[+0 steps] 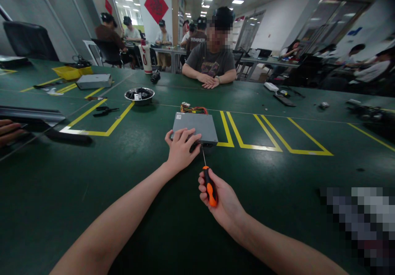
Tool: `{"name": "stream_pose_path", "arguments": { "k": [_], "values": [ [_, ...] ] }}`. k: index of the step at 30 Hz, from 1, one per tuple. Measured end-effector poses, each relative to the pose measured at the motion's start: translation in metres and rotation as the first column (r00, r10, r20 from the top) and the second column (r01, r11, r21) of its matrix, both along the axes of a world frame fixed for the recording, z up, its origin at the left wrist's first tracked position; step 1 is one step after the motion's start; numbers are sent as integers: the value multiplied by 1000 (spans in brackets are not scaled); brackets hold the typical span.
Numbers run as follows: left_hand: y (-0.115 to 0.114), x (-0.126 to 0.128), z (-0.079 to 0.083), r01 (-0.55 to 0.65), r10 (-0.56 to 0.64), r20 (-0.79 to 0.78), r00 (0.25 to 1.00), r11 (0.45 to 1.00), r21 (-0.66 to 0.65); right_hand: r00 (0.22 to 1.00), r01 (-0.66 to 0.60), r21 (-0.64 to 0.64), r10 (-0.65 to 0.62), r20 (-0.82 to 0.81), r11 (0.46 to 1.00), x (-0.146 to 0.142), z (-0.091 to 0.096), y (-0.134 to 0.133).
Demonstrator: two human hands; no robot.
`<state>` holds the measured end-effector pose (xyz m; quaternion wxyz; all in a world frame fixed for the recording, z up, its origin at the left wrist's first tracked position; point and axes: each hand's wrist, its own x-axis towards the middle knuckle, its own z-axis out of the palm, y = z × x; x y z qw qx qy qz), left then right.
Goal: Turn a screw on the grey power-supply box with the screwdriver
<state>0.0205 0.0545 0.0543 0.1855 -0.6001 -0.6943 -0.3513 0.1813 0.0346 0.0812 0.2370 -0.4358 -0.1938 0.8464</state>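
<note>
A grey metal computer power supply [197, 126] lies flat on the green table, its bundle of coloured cables [197, 109] sticking out at the far side. My left hand [182, 149] grips its near left part, fingers spread over the top and the thumb at the front face. In my right hand [220, 194] is a screwdriver [210, 188] with an orange and black handle. Its thin shaft points up to the front face of the power supply, near the left thumb. Whether the tip sits in a screw is too small to tell.
A metal bowl [139, 96] of dark parts, black pliers [105, 111], a grey box [94, 81] and a yellow tray [72, 72] stand to the left. Another person's hand [10, 133] shows at the left edge. Across the table sits a person [210, 61] with hands together.
</note>
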Motion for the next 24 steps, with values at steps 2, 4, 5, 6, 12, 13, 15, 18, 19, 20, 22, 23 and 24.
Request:
{"name": "stream_pose_path", "arguments": {
  "k": [2, 4, 5, 6, 12, 13, 15, 18, 19, 20, 22, 23, 24],
  "values": [
    [0, 0, 0, 1, -1, 0, 1000, 1000, -2, 999, -36, -16, 36, 13, 999, -1, 0, 0],
    [0, 0, 0, 0, 0, 1, 1000, 1000, -2, 999, -45, -20, 45, 12, 999, -2, -1, 1],
    [0, 0, 0, -1, 1, 1, 1000, 1000, -1, 999, -40, -17, 40, 8, 999, -2, -2, 1],
    [1, 0, 0, -2, 2, 2, 1000, 1000, -1, 1000, -26, -6, 26, 3, 1000, -2, -4, 1],
    [1, 0, 0, -3, 3, -6, 1000, 1000, 0, 999, 11, 22, -10, -52, 1000, 0, -5, 0],
    [1, 0, 0, -5, 5, -6, 1000, 1000, -1, 999, 0, 7, 0, -46, 1000, 0, -4, 0],
    [1, 0, 0, -5, 5, -8, 1000, 1000, -2, 999, -21, -15, 20, -27, 1000, -1, -1, 0],
    [0, 0, 0, -4, 4, -8, 1000, 1000, 0, 1000, -11, -28, 10, -22, 1000, -3, 0, 0],
    [0, 0, 1, -4, 4, -7, 1000, 1000, 2, 1000, 5, -18, -5, -22, 1000, -3, 0, 1],
    [0, 1, 1, -5, 5, -6, 1000, 1000, 6, 999, 23, 2, -22, -25, 1000, -4, 0, 1],
    [0, 1, 1, -5, 5, -4, 1000, 1000, 9, 998, 52, 37, -51, -38, 998, -3, -2, 1],
    [0, 1, 1, -3, 4, -4, 1000, 1000, 10, 997, 58, 40, -56, -45, 998, -3, -2, 1],
    [0, 1, 1, -3, 3, -5, 1000, 1000, 10, 997, 57, 30, -56, -48, 998, -3, -2, 1]
  ]
}}
